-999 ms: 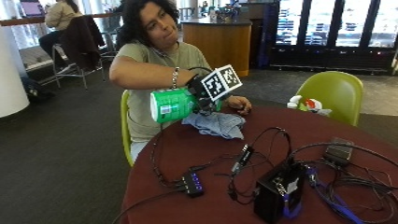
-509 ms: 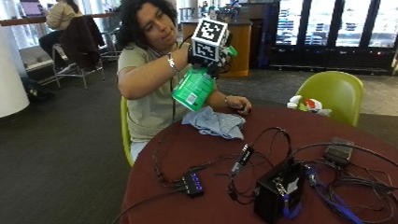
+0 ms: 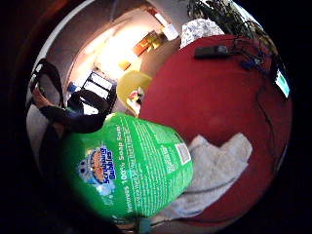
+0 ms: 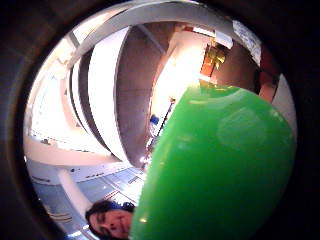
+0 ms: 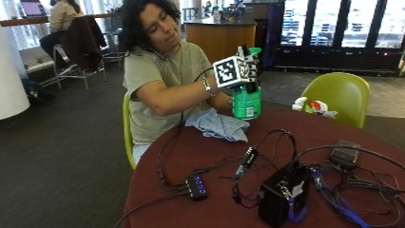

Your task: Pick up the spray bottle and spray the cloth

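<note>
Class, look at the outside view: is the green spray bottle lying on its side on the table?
No. The right hand holds the spray bottle upright.

My right hand [image 5: 248, 66] sits upper centre of the outside view, raised approx chest height w/ fingers wrapped round the neck of the green spray bottle [image 5: 246, 99], held upright. R forearm runs across the frame from my shoulder at left, elbow bent, wrist roughly level w/ the forearm. Can't make out my other hand, mostly hidden behind the R arm.
</note>
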Available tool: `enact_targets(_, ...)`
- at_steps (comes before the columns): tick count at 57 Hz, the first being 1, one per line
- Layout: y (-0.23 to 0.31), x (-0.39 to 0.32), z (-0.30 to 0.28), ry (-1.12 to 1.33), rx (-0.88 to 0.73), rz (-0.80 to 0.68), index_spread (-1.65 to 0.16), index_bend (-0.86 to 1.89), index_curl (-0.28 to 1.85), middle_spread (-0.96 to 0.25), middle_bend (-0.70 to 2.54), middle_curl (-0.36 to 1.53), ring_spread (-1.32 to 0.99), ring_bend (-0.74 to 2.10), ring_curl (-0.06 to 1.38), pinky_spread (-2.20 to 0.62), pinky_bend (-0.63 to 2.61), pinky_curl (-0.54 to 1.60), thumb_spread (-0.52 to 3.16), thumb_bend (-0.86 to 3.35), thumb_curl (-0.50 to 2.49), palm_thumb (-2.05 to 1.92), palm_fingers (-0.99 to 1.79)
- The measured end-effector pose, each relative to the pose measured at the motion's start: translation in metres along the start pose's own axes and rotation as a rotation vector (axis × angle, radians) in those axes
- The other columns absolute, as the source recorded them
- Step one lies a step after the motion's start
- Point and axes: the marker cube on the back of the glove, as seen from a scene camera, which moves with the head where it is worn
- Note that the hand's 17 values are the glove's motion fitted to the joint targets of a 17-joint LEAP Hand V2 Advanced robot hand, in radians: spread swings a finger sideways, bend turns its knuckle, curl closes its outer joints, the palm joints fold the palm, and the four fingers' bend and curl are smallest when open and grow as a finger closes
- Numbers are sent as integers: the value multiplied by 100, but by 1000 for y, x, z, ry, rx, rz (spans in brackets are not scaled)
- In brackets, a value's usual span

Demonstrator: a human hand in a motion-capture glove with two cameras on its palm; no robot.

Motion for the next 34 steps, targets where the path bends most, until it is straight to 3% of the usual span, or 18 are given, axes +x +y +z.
enact_targets(13, -27, 50, 43, -48, 4, 56, -21, 21, 61, -14, 59, 53, -15, 55, 48, -22, 41, 41, 44, -3, 75, 104, 132)
enact_targets(34, -63, 63, 62, 28, 88, 39, -22, 23, 62, -15, 58, 53, -17, 56, 48, -25, 41, 41, 39, -3, 76, 103, 134)
